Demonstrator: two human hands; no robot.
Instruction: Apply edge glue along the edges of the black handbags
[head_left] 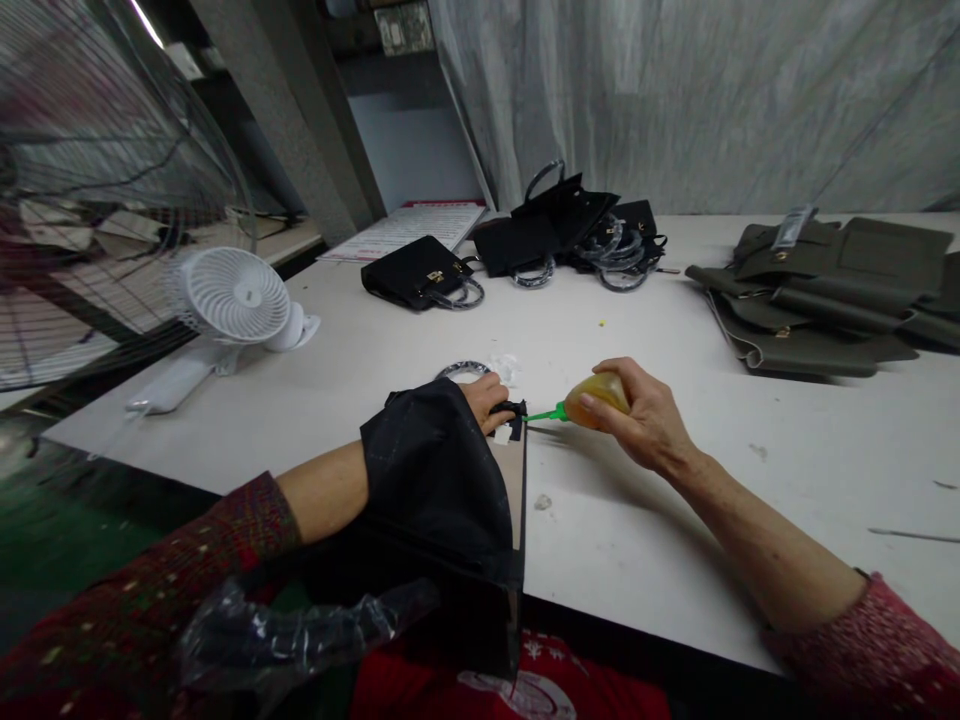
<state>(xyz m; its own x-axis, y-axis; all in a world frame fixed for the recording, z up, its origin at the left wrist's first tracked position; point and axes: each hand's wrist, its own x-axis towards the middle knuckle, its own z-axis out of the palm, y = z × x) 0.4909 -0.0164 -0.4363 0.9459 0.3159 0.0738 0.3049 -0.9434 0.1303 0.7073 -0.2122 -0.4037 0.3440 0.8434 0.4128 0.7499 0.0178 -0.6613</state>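
Work on a black bag (435,480) at the near edge of the worktop (637,520), seen from the head camera. The bag lies draped over the left forearm, its body hanging past the worktop edge toward the lap. The left hand (486,398) is closed in a pinch on a small black tab (514,410) at the bag's far end. The right hand (645,420) is wrapped round an amber squeeze bottle (598,397), whose green nozzle (546,413) points at the tab; the tip appears to touch it, though the contact is too small to confirm. No bead of fluid can be seen on the tab, so the application is judged to be at its start, with pressing and setting aside not yet done. Further back lie a closed black handbag (420,272) and a heap of black handbags (570,235), and at the right a stack of olive pieces (817,300).
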